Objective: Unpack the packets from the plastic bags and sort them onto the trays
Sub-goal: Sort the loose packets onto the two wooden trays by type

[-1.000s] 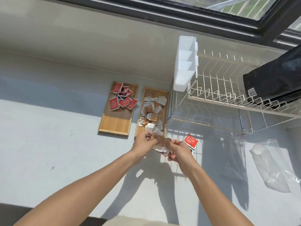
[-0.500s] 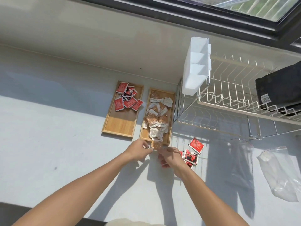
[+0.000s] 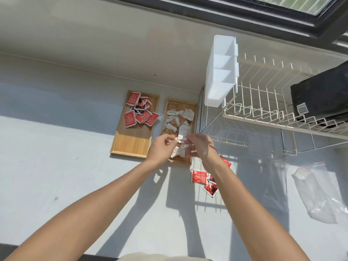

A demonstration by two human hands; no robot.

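Observation:
Two wooden trays lie side by side on the grey counter. The left tray [image 3: 131, 144] carries several red packets [image 3: 140, 113] at its far end. The right tray [image 3: 194, 110] is piled with white and brown packets [image 3: 178, 119]. Both my hands hover over the near end of the right tray. My left hand [image 3: 162, 148] and my right hand [image 3: 200, 146] pinch white packets [image 3: 183, 133] between their fingertips. A few red packets [image 3: 199, 176] lie loose on the counter just right of my right forearm. An empty clear plastic bag [image 3: 320, 193] lies at the far right.
A white wire dish rack [image 3: 263, 110] stands right of the trays, with a white plastic cutlery holder [image 3: 221, 70] hung on its left end and a black bag [image 3: 320, 97] on top. A second clear bag [image 3: 275, 178] lies under the rack's shadow. A wall and window frame run behind.
Both hands moved forward from the counter's near side to above the right tray, carrying white packets. The loose red packets now show uncovered beside my right forearm.

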